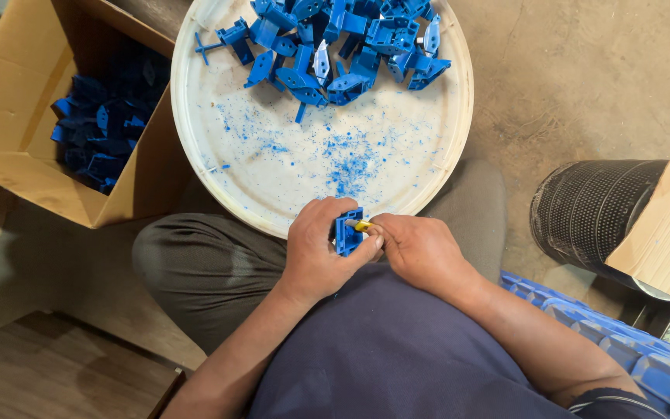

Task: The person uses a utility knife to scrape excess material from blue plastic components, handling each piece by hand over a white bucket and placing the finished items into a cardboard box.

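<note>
Left hand [313,252] was clenched around a blue plastic part [348,233] at lower centre, long axis upright; right hand [416,250] gripped a yellow-handled tool [361,226], probably a knife, pressed to its right side, below the white tray [219,167].

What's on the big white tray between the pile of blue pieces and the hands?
In the head view, only small blue shavings lie scattered on the white tray between the pile of blue parts and the hands.
</note>
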